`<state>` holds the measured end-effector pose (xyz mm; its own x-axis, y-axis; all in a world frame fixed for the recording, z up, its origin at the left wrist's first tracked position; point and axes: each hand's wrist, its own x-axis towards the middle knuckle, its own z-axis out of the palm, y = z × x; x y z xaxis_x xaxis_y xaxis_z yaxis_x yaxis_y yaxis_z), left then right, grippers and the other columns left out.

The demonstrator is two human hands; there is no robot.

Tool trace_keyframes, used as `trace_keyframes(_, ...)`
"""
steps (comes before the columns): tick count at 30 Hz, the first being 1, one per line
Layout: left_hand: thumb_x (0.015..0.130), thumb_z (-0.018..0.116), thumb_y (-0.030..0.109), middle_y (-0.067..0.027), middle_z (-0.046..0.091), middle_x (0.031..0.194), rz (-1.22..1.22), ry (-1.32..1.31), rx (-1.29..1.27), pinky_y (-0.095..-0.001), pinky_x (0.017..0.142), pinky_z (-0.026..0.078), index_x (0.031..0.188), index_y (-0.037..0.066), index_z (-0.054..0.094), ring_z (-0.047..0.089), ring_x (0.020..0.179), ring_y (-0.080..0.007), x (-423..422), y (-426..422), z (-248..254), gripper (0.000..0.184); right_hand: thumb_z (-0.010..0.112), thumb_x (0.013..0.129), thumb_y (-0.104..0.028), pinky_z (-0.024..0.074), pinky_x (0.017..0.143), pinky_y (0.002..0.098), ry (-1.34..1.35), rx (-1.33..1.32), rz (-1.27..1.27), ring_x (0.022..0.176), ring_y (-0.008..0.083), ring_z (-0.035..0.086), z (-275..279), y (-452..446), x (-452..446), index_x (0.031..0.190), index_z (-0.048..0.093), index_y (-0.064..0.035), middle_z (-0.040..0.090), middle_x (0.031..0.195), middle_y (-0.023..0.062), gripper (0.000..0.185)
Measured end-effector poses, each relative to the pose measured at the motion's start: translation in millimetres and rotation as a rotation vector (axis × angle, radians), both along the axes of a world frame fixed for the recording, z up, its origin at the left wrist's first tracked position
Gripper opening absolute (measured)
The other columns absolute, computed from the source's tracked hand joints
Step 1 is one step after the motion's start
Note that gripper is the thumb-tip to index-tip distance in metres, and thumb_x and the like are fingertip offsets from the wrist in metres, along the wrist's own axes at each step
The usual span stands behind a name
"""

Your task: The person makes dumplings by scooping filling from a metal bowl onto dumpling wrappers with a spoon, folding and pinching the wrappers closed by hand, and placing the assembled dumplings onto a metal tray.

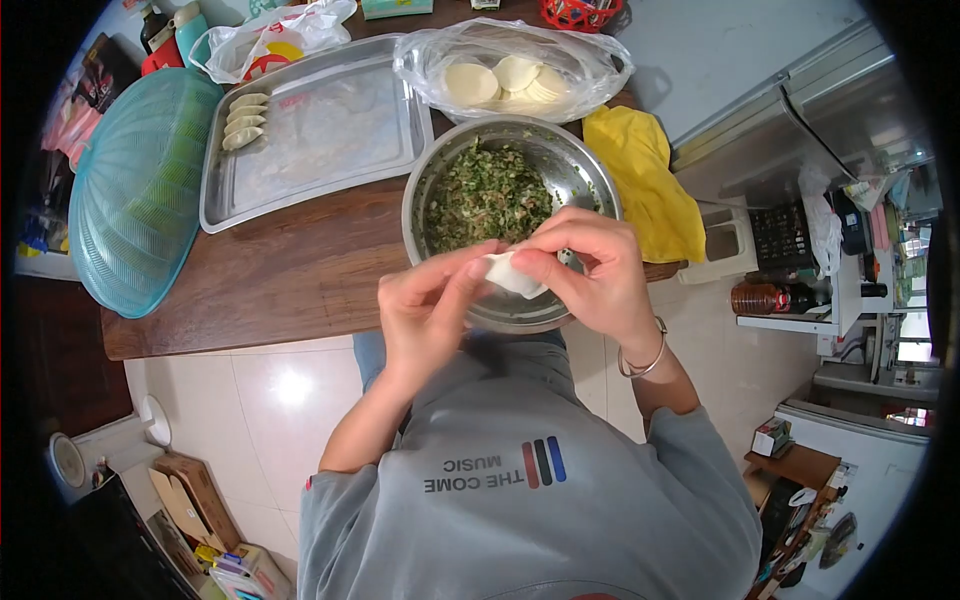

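Lower center: your left hand [432, 305] and right hand [592, 268], fingers pinched, both gripping one white wrapper [515, 275].

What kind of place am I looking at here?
Probably a home kitchen or dining area. Folded dumplings line one side of a metal tray, a steel bowl holds chopped green filling, and round wrappers lie in a plastic bag.

Bright overall, with glare on the floor [292, 388] and dark, bowed edges.
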<state>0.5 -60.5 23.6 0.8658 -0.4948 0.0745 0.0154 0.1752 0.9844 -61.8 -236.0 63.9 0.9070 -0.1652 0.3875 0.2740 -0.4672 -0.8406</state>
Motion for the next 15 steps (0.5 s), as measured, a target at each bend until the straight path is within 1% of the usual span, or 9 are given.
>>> trace_keyframes(1, 0.093, 0.065, 0.007, -0.0088, 0.075, 0.097, -0.001, 0.000, 0.000, -0.0195, 0.060, 0.052, 0.112, 0.001, 0.072, 0.067, 0.074, -0.0064, 0.0, 1.1, 1.2, 0.021, 0.077, 0.078, -0.002, 0.0479, 0.059, 0.0268, 0.044, 0.023, -0.029, 0.064, 0.0152, 0.062, 1.4, 1.3, 0.5, 0.083, 0.071, 0.0012, 0.066, 0.075, 0.0091, 0.009)
trace_keyframes(3, 0.096, 0.064, 0.012, -0.0122, 0.073, 0.095, 0.044, -0.205, 0.127, -0.0210, 0.066, 0.057, 0.109, -0.004, 0.071, 0.068, 0.075, -0.0100, 0.3, 3.4, 2.4, 0.022, 0.077, 0.078, -0.003, 0.0476, 0.059, 0.0267, 0.086, 0.046, -0.060, 0.064, 0.0149, 0.062, 1.0, 3.3, 1.0, 0.083, 0.071, 0.0013, 0.065, 0.074, 0.0087, 0.009)
trace_keyframes(5, 0.095, 0.064, 0.011, -0.0113, 0.073, 0.094, 0.048, -0.225, 0.115, -0.0211, 0.066, 0.057, 0.108, -0.004, 0.071, 0.068, 0.074, -0.0097, -1.0, 1.4, 1.0, 0.021, 0.075, 0.080, 0.001, 0.0442, 0.058, 0.0229, 0.043, 0.091, -0.001, 0.064, 0.0095, 0.058, -1.8, 4.9, 1.2, 0.089, 0.073, 0.0007, 0.065, 0.076, 0.0057, 0.009)
trace_keyframes(6, 0.095, 0.064, 0.011, -0.0104, 0.073, 0.092, 0.052, -0.244, 0.102, -0.0212, 0.066, 0.057, 0.108, -0.004, 0.071, 0.067, 0.074, -0.0095, -1.3, 0.6, 0.5, 0.021, 0.075, 0.080, 0.001, 0.0442, 0.058, 0.0229, 0.042, 0.091, -0.002, 0.064, 0.0095, 0.058, -1.7, 4.3, 1.3, 0.089, 0.073, 0.0007, 0.065, 0.076, 0.0057, 0.009)
trace_keyframes(7, 0.095, 0.064, 0.011, -0.0104, 0.073, 0.092, 0.050, -0.245, 0.102, -0.0212, 0.066, 0.057, 0.108, -0.004, 0.071, 0.067, 0.074, -0.0095, -0.4, 0.3, 1.9, 0.021, 0.075, 0.080, 0.001, 0.0443, 0.058, 0.0232, 0.025, 0.016, -0.014, 0.064, 0.0098, 0.058, -1.6, 3.0, 1.2, 0.089, 0.073, 0.0004, 0.065, 0.075, 0.0060, 0.010)
trace_keyframes(8, 0.095, 0.065, 0.011, -0.0096, 0.073, 0.090, 0.014, -0.145, 0.083, -0.0212, 0.066, 0.057, 0.108, -0.004, 0.071, 0.067, 0.073, -0.0090, 0.9, -0.4, 4.3, 0.021, 0.076, 0.080, 0.001, 0.0445, 0.058, 0.0236, 0.009, -0.059, -0.027, 0.063, 0.0100, 0.058, -1.5, 1.9, 0.9, 0.090, 0.073, 0.0001, 0.065, 0.075, 0.0063, 0.010)
trace_keyframes(10, 0.095, 0.065, 0.011, -0.0088, 0.073, 0.089, -0.021, -0.045, 0.066, -0.0212, 0.066, 0.057, 0.107, -0.004, 0.071, 0.066, 0.072, -0.0086, 2.7, -1.9, 4.3, 0.021, 0.075, 0.081, 0.000, 0.0449, 0.058, 0.0240, 0.023, -0.080, -0.033, 0.063, 0.0106, 0.058, 1.3, 2.1, 0.6, 0.089, 0.073, 0.0005, 0.065, 0.075, 0.0068, 0.008)
trace_keyframes(12, 0.093, 0.066, 0.009, -0.0081, 0.075, 0.086, -0.015, -0.061, 0.021, -0.0177, 0.057, 0.051, 0.109, -0.001, 0.072, 0.067, 0.069, -0.0063, 3.6, -3.4, 0.3, 0.020, 0.074, 0.082, -0.001, 0.0453, 0.058, 0.0245, 0.037, -0.101, -0.037, 0.063, 0.0113, 0.058, 0.5, 2.1, 1.4, 0.088, 0.072, 0.0010, 0.065, 0.075, 0.0073, 0.007)
trace_keyframes(15, 0.094, 0.065, 0.010, -0.0100, 0.074, 0.089, 0.040, -0.031, 0.114, -0.0190, 0.062, 0.054, 0.109, -0.002, 0.072, 0.068, 0.073, -0.0075, 2.3, 1.2, 3.6, 0.020, 0.071, 0.085, -0.004, 0.0455, 0.058, 0.0257, 0.027, -0.060, -0.069, 0.063, 0.0127, 0.058, -3.8, 3.5, 4.9, 0.085, 0.070, 0.0026, 0.064, 0.075, 0.0077, 0.007)
